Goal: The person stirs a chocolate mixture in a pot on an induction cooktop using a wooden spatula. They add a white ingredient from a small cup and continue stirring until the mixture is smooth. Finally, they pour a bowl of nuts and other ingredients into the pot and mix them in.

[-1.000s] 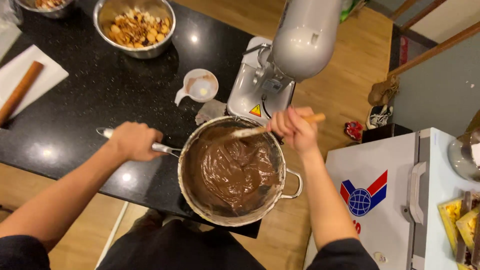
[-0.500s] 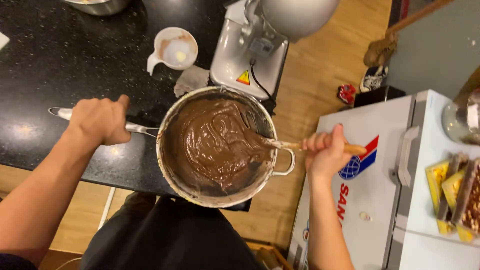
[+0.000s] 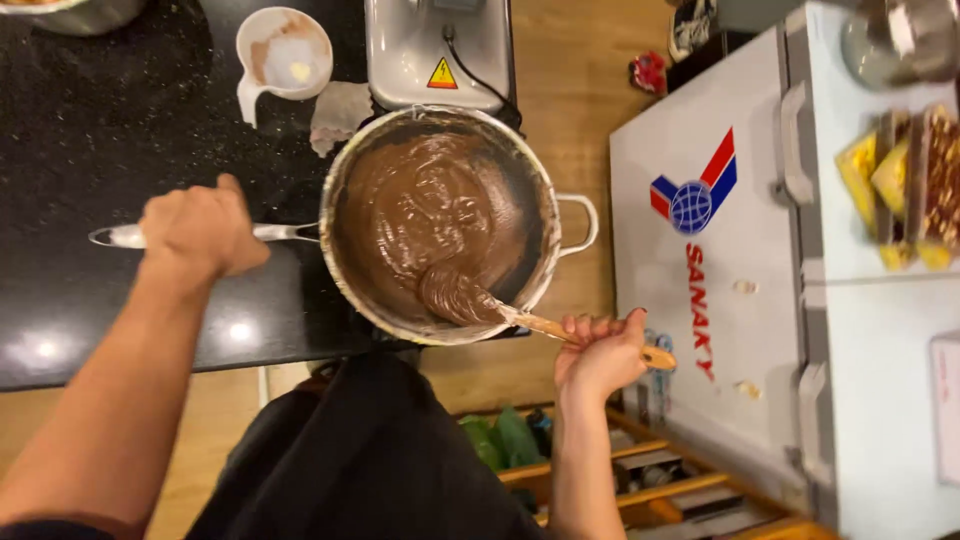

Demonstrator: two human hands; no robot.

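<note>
A steel saucepan (image 3: pixel 553 255) full of thick brown chocolate batter (image 3: pixel 425 205) stands at the edge of a black speckled counter (image 3: pixel 110 130). My left hand (image 3: pixel 200 228) grips the pan's long metal handle (image 3: pixel 285 232). My right hand (image 3: pixel 602 350) is closed around a wooden spoon (image 3: pixel 545 325), held off the counter's edge over the floor. The spoon's head, coated in batter, rests in the near side of the pan.
A white stand mixer base (image 3: pixel 435 50) sits right behind the pan. A small white measuring cup (image 3: pixel 283 50) and a crumpled wrapper (image 3: pixel 338 110) lie to its left. A white chest freezer (image 3: pixel 760 270) stands on the right, with wooden shelving (image 3: pixel 650 480) below.
My right hand has swung the spoon clockwise around the pan, from the far rim to the right side and then the near side. My view has shifted closer and leftward.
</note>
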